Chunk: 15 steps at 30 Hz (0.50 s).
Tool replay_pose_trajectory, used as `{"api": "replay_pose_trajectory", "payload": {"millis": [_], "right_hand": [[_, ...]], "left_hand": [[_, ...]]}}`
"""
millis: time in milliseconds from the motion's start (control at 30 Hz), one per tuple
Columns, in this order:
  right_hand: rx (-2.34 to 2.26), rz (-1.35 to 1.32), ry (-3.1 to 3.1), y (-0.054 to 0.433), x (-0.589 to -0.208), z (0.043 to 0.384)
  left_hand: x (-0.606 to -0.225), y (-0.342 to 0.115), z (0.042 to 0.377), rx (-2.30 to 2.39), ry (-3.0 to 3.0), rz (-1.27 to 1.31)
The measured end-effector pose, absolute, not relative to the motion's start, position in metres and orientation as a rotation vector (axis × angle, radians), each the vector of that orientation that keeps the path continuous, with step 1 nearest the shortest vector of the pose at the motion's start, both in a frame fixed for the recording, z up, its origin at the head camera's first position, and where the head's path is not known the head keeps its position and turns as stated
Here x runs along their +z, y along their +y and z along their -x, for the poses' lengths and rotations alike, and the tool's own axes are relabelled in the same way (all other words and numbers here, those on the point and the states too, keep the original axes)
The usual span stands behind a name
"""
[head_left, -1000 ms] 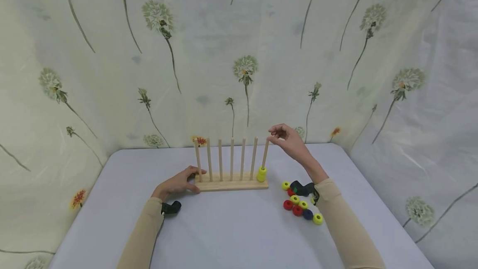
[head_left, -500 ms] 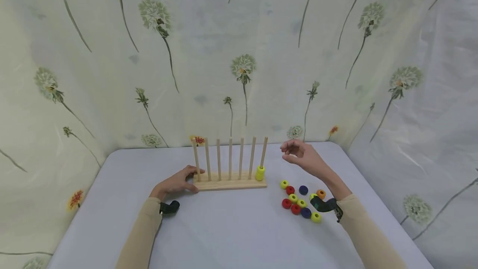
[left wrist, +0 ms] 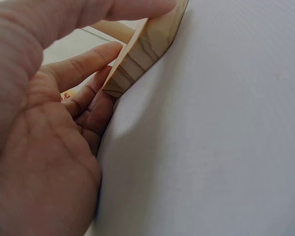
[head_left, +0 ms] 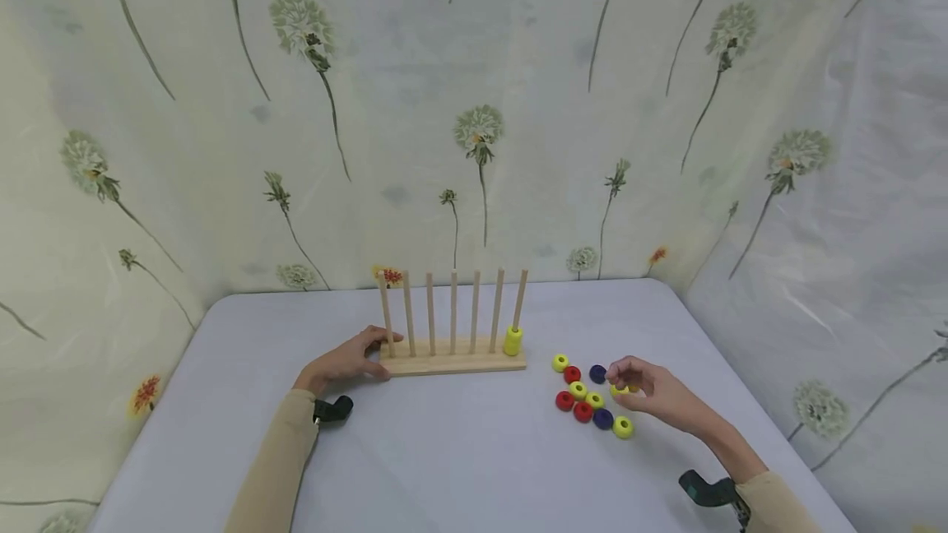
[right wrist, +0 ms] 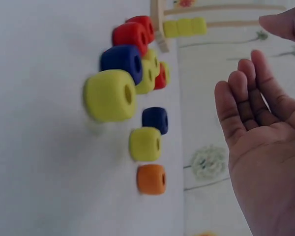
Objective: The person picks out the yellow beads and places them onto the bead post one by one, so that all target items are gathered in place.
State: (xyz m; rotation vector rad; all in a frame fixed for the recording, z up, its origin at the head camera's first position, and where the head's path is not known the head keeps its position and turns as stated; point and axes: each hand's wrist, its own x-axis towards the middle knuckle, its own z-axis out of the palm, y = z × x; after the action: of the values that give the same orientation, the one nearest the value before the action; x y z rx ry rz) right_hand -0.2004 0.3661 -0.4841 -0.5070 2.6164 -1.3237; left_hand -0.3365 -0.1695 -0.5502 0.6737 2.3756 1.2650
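The left hand (head_left: 346, 362) is clamped on the peg rack's (head_left: 452, 363) left end, steadying it; the right hand (head_left: 646, 389), fingers loosely spread and empty, is held over loose beads (head_left: 592, 401) right of the rack.

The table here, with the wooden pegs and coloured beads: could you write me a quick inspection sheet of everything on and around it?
Surface: white table, bare in front of the rack.
Job's things: wooden peg rack with seven upright pegs; yellow beads stacked on the rightmost peg; loose beads in yellow, red, blue and orange lie to the right of the rack.
Clutter: nothing seen.
Grips: left hand holds the rack's left end, fingers curled round the base; right hand is over the loose beads, fingers relaxed, holding nothing in the wrist view.
Cables: a thin lead along the left sleeve from the wrist camera.
Surroundings: dandelion-print cloth hangs behind and at both sides.
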Motion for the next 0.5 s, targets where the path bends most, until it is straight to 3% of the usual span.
{"api": "replay_pose_trajectory", "payload": {"millis": [500], "right_hand": [[-1.21, 0.225, 2.572, 0.386, -0.532, 0.175]], "left_hand": [[-0.551, -0.168, 0.335, 1.27, 2.377, -0.652]]}}
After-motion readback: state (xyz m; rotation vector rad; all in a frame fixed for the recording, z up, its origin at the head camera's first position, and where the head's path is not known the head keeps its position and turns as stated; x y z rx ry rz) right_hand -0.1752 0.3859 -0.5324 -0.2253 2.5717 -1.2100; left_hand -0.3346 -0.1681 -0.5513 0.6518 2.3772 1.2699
